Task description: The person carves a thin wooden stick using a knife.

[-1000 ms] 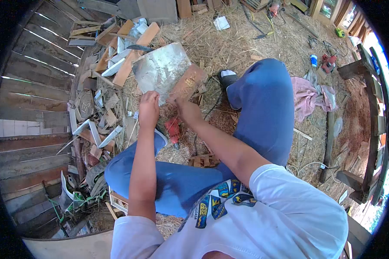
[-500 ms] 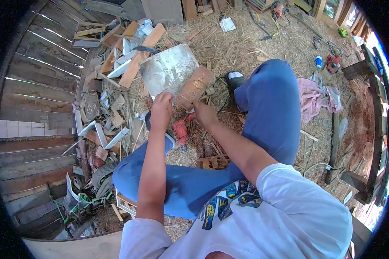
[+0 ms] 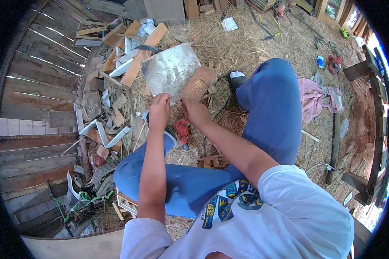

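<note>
My left hand (image 3: 160, 108) is closed in a pinch at the lower edge of a worn grey-white board (image 3: 166, 71). What lies between its fingertips is too small to make out. Close beside it, my right hand (image 3: 195, 111) has its fingers curled together at the lower end of a brown wooden piece (image 3: 199, 81) with pale markings, which rests on the board's right corner. Whatever those fingers hold is hidden. Just below the hands, a red power tool (image 3: 182, 131) lies on the straw-covered ground between my legs.
Scrap planks (image 3: 138, 64) and white-painted wood strips (image 3: 100, 131) are heaped at the left, along a plank wall (image 3: 39, 99). A pink cloth (image 3: 313, 100), a blue can (image 3: 320, 61) and another red tool (image 3: 334, 64) lie at the right, with cables nearby.
My right hand has shifted left along the lower end of the brown wooden piece, closer to my left hand. The board and the red tool stay in place.
</note>
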A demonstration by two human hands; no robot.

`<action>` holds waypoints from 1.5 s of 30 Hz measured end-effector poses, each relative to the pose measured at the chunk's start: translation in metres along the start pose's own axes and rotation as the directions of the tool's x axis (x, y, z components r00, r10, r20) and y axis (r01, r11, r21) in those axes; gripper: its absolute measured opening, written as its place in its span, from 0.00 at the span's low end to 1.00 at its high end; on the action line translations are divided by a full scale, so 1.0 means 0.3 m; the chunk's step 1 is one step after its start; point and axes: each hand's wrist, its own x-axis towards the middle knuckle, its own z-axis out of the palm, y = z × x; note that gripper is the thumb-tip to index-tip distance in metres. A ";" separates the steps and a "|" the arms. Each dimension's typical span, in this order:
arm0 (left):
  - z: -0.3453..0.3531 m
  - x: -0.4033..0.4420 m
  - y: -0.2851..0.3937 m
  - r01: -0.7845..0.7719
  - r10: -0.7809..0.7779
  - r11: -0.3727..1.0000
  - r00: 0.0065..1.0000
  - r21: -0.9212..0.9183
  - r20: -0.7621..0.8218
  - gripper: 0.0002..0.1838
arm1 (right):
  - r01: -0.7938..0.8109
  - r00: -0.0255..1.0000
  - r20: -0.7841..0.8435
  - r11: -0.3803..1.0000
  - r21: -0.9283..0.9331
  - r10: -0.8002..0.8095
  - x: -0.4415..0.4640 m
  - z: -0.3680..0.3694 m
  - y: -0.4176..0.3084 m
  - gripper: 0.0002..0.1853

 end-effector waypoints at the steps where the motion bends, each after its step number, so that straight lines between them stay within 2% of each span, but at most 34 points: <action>1: 0.000 0.001 0.003 -0.003 0.003 1.000 1.000 0.001 -0.002 0.02 | 0.002 1.000 -0.003 1.000 0.000 -0.002 0.000 0.003 0.026 0.10; 3: -0.005 0.002 0.008 -0.014 0.014 1.000 1.000 -0.026 0.003 0.02 | -0.152 0.960 0.227 0.986 -0.070 0.164 -0.002 -0.007 0.081 0.11; 4: -0.005 0.008 0.009 -0.017 0.017 1.000 1.000 -0.025 0.004 0.02 | -0.152 0.961 0.224 0.986 -0.068 0.164 0.001 0.000 0.090 0.11; 7: 0.010 0.007 0.012 -0.025 0.025 0.999 1.000 -0.045 -0.004 0.02 | -0.138 0.973 0.185 0.990 -0.019 0.140 -0.003 -0.002 0.082 0.11; 9: 0.012 0.009 0.005 0.002 -0.002 1.000 1.000 -0.030 0.014 0.02 | 0.074 0.996 -0.054 0.995 0.070 -0.070 0.011 0.021 0.046 0.11; 10: 0.009 0.005 0.003 0.006 -0.006 1.000 1.000 -0.025 0.012 0.02 | 0.078 0.996 -0.051 0.994 0.074 -0.075 0.013 0.018 0.051 0.11; 12: 0.001 0.001 -0.001 -0.019 0.020 0.999 0.999 -0.027 0.028 0.03 | -0.063 0.988 0.138 0.998 0.002 0.062 0.010 0.007 0.089 0.11; 13: 0.002 -0.004 0.001 -0.019 0.020 1.000 0.999 -0.022 0.027 0.03 | -0.060 0.989 0.138 0.998 0.006 0.059 -0.014 0.021 0.143 0.11; 15: 0.011 -0.002 0.008 -0.028 0.028 0.999 1.000 -0.024 0.007 0.04 | -0.230 0.935 0.252 0.967 -0.112 0.251 -0.052 0.037 0.246 0.12; 16: 0.012 0.006 0.006 -0.030 0.030 0.999 1.000 -0.023 0.007 0.04 | -0.230 0.935 0.250 0.967 -0.110 0.251 -0.053 0.046 0.264 0.12; 18: 0.020 0.007 0.001 -0.029 0.028 0.997 1.000 -0.070 -0.010 0.04 | -0.304 0.860 0.341 0.918 -0.252 0.379 -0.070 0.047 0.269 0.13; 19: 0.023 0.006 0.000 -0.024 0.024 0.997 1.000 -0.073 -0.008 0.04 | -0.305 0.858 0.345 0.917 -0.255 0.381 -0.080 0.042 0.251 0.13; 21: 0.022 0.015 -0.007 -0.013 0.012 0.998 1.000 -0.065 -0.012 0.04 | -0.150 0.959 0.226 0.983 -0.105 0.170 -0.078 0.033 0.176 0.12; 25: 0.015 0.023 -0.002 -0.035 0.035 0.999 0.999 -0.021 -0.001 0.03 | -0.202 0.960 0.206 0.979 0.032 0.191 -0.025 0.038 0.056 0.12; 27: 0.017 0.024 0.004 -0.030 0.030 0.999 1.000 -0.019 -0.007 0.03 | -0.077 0.994 0.087 0.994 0.082 0.070 -0.007 0.055 0.064 0.13; 31: 0.003 0.010 0.010 -0.030 0.031 0.999 0.998 -0.011 0.046 0.03 | -0.078 0.978 0.194 0.997 0.018 0.073 -0.041 0.039 0.158 0.14; 34: 0.025 -0.005 0.011 -0.015 0.019 0.999 0.996 -0.049 0.089 0.04 | -0.150 0.956 0.254 0.989 0.000 0.145 -0.075 0.016 0.184 0.13; 36: 0.042 -0.015 0.012 -0.040 0.043 0.998 0.997 -0.042 0.066 0.03 | -0.130 0.914 0.368 0.983 -0.131 0.170 -0.072 0.026 0.185 0.13; 37: 0.044 -0.018 0.012 -0.042 0.045 0.998 0.997 -0.041 0.063 0.03 | -0.128 0.915 0.366 0.983 -0.132 0.169 -0.080 0.029 0.180 0.13; 39: 0.033 -0.010 0.008 -0.031 0.032 0.998 0.999 -0.060 0.025 0.03 | -0.201 0.943 0.241 0.970 -0.138 0.230 -0.085 0.039 0.165 0.12; 43: 0.018 0.006 0.009 -0.015 0.018 0.997 0.999 -0.080 0.035 0.05 | -0.252 0.920 0.263 0.953 -0.169 0.290 -0.068 0.061 0.201 0.11; 45: 0.019 0.013 0.015 0.016 -0.016 0.998 1.000 -0.063 0.012 0.03 | -0.307 0.908 0.241 0.936 -0.170 0.342 -0.063 0.062 0.205 0.11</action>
